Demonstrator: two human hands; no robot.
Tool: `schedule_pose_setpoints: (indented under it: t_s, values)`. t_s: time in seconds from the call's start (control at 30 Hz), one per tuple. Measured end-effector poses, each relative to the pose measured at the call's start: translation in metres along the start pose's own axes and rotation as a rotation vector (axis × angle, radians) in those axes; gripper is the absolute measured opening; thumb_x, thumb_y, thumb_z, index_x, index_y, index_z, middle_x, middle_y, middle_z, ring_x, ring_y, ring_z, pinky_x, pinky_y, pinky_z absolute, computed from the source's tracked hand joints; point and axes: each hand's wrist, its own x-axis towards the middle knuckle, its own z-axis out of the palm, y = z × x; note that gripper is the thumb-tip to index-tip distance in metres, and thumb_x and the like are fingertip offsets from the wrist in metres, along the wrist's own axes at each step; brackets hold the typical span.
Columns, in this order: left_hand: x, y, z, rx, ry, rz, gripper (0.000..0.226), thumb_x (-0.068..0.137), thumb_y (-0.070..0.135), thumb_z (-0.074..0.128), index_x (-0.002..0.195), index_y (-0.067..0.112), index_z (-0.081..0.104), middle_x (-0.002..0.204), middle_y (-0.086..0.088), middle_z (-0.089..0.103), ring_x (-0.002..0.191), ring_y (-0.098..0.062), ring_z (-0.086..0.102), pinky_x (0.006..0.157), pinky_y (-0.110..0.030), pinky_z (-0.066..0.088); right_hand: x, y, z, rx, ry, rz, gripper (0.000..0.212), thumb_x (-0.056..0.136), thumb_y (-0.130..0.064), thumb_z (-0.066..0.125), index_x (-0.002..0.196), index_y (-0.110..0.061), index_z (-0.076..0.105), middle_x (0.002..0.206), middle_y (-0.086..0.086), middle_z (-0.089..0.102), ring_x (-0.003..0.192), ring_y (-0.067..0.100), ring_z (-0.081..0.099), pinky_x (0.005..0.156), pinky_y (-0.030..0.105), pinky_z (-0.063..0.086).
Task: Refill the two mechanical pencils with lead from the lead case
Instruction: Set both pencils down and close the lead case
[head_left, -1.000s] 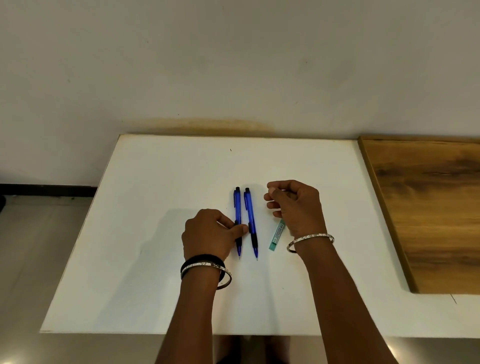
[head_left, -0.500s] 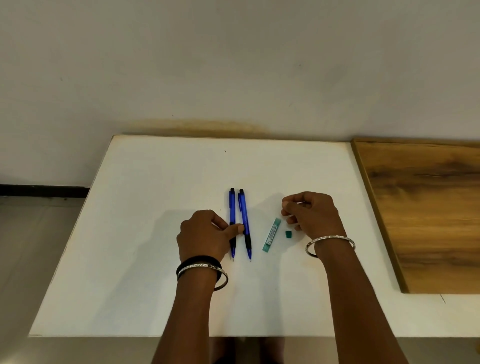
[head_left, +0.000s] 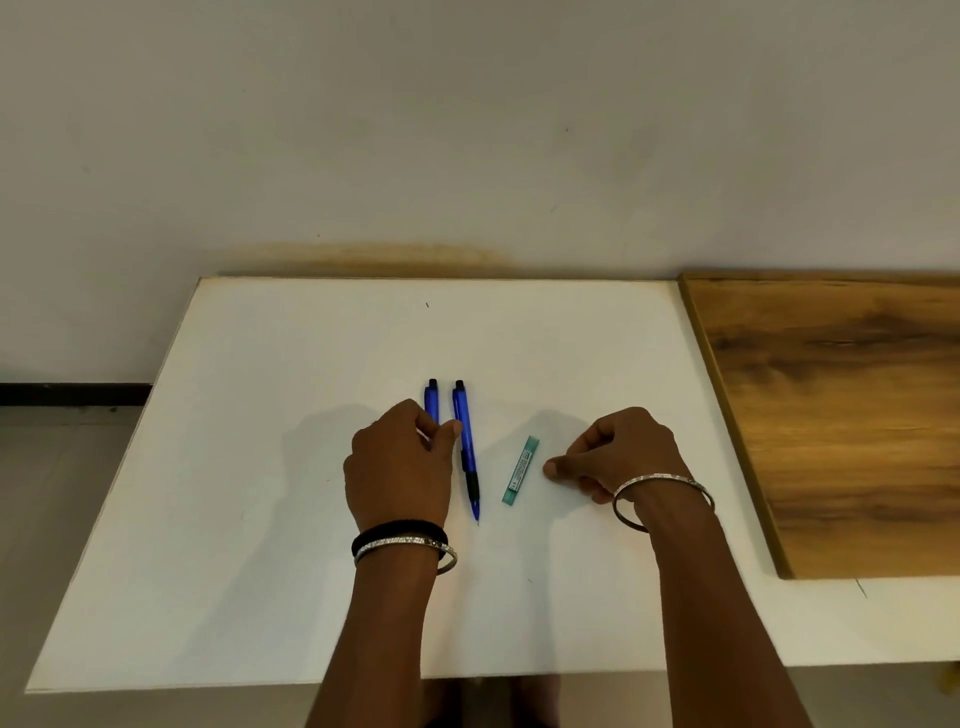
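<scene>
Little of left pencil (head_left: 431, 399) showed past left hand (head_left: 400, 467) pinching it, thumb against right pencil (head_left: 467, 452), at table (head_left: 234, 493) centre. Right hand (head_left: 623, 449) curled (contents hidden) just right of lead case (head_left: 521, 470), not touching.

Silver bangles (head_left: 661, 477), L black band (head_left: 397, 530)

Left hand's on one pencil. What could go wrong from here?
Lifting the left pencil with the left hand could nudge the right pencil lying beside the thumb and roll it. The lead case lies unheld near the right hand; a bump might slide it or spill lead if uncapped.
</scene>
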Motion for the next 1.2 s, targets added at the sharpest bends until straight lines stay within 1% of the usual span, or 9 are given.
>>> schedule_pose_setpoints:
  t_s: [0.07,0.13,0.27,0.43,0.67,0.8,0.87,1.03,1.2]
  values:
    - [-0.001,0.006,0.002,-0.006,0.008,0.061,0.021,0.083,0.038,0.069,0.073,0.023,0.06,0.066,0.008,0.06,0.064,-0.013,0.055,0.058,-0.024,0.036,0.001,0.0,0.0,-0.021,-0.009,-0.033,0.031,0.052,-0.026,0.095,0.067,-0.011,0.073,0.064,0.008,0.073,0.06,0.024,0.07,0.073,0.042,0.061]
    - [-0.004,0.013,0.008,-0.042,-0.093,0.122,0.019,0.082,0.04,0.07,0.075,0.024,0.064,0.064,0.011,0.058,0.062,-0.009,0.055,0.056,-0.02,0.038,0.002,0.0,0.0,-0.06,-0.04,-0.1,0.027,0.055,-0.022,0.094,0.067,-0.011,0.073,0.064,0.008,0.072,0.062,0.025,0.072,0.07,0.041,0.062]
    - [-0.015,0.024,0.023,0.056,-0.268,0.225,0.019,0.078,0.048,0.07,0.086,0.031,0.067,0.07,0.012,0.061,0.073,-0.008,0.056,0.064,-0.025,0.045,0.003,-0.001,0.002,-0.166,-0.061,-0.236,0.019,0.062,-0.021,0.089,0.071,-0.014,0.073,0.069,0.003,0.072,0.067,0.021,0.07,0.071,0.042,0.061]
    - [-0.019,0.027,0.032,0.197,-0.244,0.188,0.028,0.074,0.053,0.072,0.092,0.033,0.067,0.089,0.011,0.064,0.078,-0.008,0.052,0.063,-0.024,0.038,0.003,0.0,0.003,-0.205,-0.037,-0.304,0.016,0.062,-0.021,0.084,0.068,-0.014,0.071,0.067,0.0,0.069,0.066,0.019,0.066,0.071,0.04,0.06]
    - [-0.023,0.036,0.038,0.291,-0.243,0.161,0.026,0.076,0.052,0.07,0.09,0.029,0.069,0.088,0.009,0.069,0.078,-0.011,0.059,0.061,-0.025,0.041,0.003,0.002,0.003,-0.202,-0.013,-0.354,0.017,0.062,-0.022,0.082,0.063,-0.015,0.067,0.065,0.0,0.07,0.062,0.019,0.067,0.067,0.034,0.058]
    - [-0.022,0.038,0.036,0.216,-0.254,0.134,0.022,0.073,0.048,0.072,0.08,0.029,0.066,0.083,0.01,0.066,0.077,-0.011,0.058,0.059,-0.023,0.039,0.009,0.009,-0.002,0.027,0.015,-0.302,0.01,0.067,-0.013,0.079,0.071,-0.014,0.07,0.061,0.004,0.07,0.05,0.016,0.068,0.054,0.022,0.054]
    - [-0.02,0.039,0.032,0.109,-0.231,0.113,0.018,0.07,0.045,0.074,0.072,0.031,0.061,0.073,0.013,0.062,0.072,-0.008,0.057,0.051,-0.02,0.034,0.012,0.012,-0.008,0.244,0.029,-0.261,0.007,0.073,-0.008,0.075,0.077,-0.014,0.074,0.061,0.007,0.071,0.048,0.015,0.067,0.056,0.022,0.054]
    - [-0.018,0.043,0.028,-0.013,-0.157,0.148,0.018,0.068,0.05,0.071,0.069,0.035,0.061,0.062,0.023,0.055,0.055,0.005,0.049,0.047,-0.017,0.028,0.011,0.009,-0.015,0.784,-0.02,-0.226,0.007,0.08,-0.005,0.075,0.087,-0.005,0.076,0.082,0.021,0.074,0.064,0.022,0.071,0.065,0.025,0.059]
    - [-0.018,0.044,0.027,-0.071,-0.164,0.217,0.016,0.074,0.053,0.069,0.076,0.039,0.06,0.064,0.025,0.062,0.053,0.006,0.051,0.049,-0.014,0.027,0.007,0.002,-0.011,0.92,-0.074,-0.253,0.018,0.079,-0.01,0.076,0.097,-0.007,0.075,0.088,0.012,0.077,0.08,0.026,0.075,0.067,0.025,0.06]
